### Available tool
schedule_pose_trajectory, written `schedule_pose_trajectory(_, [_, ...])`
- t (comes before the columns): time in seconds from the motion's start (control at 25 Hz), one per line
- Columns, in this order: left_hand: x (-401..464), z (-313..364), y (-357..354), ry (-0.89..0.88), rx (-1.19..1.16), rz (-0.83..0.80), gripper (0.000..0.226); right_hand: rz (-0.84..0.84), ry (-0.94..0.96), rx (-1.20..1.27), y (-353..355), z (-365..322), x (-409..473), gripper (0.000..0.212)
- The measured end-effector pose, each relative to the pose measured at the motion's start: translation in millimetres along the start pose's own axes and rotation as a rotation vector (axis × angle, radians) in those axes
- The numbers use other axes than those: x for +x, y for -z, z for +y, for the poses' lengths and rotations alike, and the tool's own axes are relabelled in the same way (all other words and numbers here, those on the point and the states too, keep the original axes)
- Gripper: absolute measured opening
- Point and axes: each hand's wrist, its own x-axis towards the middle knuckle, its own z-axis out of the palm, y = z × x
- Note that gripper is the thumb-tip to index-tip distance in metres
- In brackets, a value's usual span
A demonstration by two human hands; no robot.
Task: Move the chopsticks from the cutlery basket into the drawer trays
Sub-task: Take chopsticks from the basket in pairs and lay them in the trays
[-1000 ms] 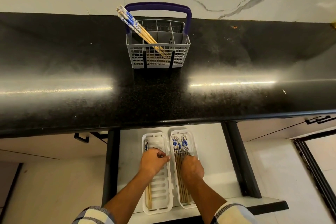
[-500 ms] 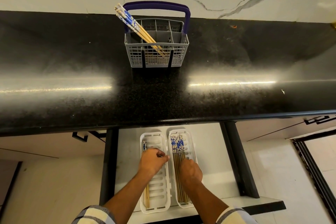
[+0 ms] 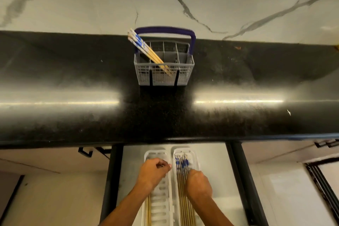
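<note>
Two hands at the drawer trays, more chopsticks waiting above.
Left hand curls over the left tray; right hand is clenched over chopsticks in the right tray; whether either grip holds any, I cannot tell. Others lean in the cutlery basket on the worktop.

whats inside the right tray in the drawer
The right tray holds a row of chopsticks lying lengthwise, blue-patterned ends at the far end. The right hand covers part of them, so an exact count is not possible.
</note>
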Motion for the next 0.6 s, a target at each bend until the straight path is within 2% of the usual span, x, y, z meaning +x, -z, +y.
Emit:
schedule_pose_trajectory(0.12, [-5.1,50.5,46.1,-0.126,-0.129,-0.086,0.014,0.130,0.136,0.164,82.4,-24.2,6.1,0.008])
schedule_pose_trajectory(0.16, [-3.9,73.3,65.1,-0.191,-0.181,-0.074,0.013,0.215,0.211,0.217,116.1,-37.8,9.2,0.010])
schedule_pose_trajectory(0.24, [1.0,119.7,103.7,-0.310,-0.329,0.015,0.007,0.423,0.347,0.323,180.6,-66.4,14.4,0.013])
schedule_pose_trajectory(0.32, [10.5,162.6,141.0,-0.380,-0.458,0.143,0.005,0.552,0.458,0.363,233.6,-97.1,22.3,0.014])
schedule_pose_trajectory(0.48, [45.1,208.8,193.1,-0.357,-0.694,0.360,0.008,0.564,0.592,0.326,281.2,-155.6,45.3,0.015])
schedule_pose_trajectory(0.6, [79.0,223.1,204.3,-0.277,-0.779,0.420,0.010,0.494,0.631,0.300,285.4,-192.6,69.1,0.016])
